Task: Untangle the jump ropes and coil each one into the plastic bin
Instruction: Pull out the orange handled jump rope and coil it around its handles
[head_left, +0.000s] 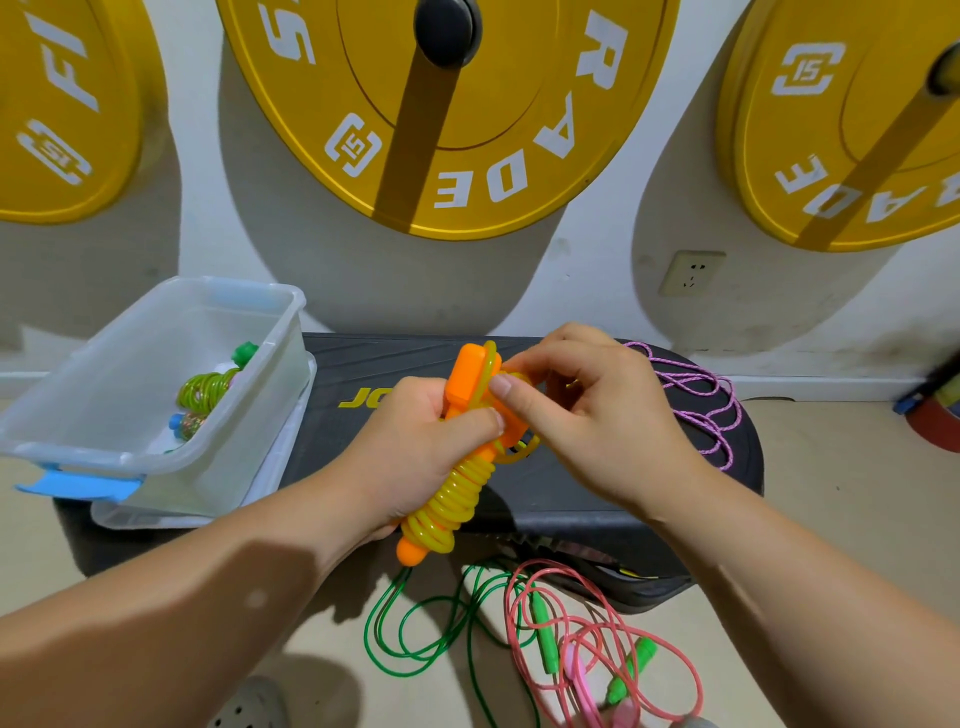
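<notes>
I have the orange-handled jump rope (457, 467) over the black step platform (597, 483), my left hand (415, 447) wrapped tight round the two handles and the yellow cord coiled about them. My right hand (587, 410) pinches the free end of the cord near the handle tops — thumb and forefinger closed on it, apparently tucking it under a turn. The cord looks like springy, slick plastic tubing; I judge it will unwind if I let go, so I'd hold across the coils, not by one handle. The plastic bin (93, 447) sits to my left, a green coiled rope (208, 387) already inside. A purple rope (701, 410) lies on the platform — green (415, 631) and pink (597, 644) ropes lie tangled on the floor.
</notes>
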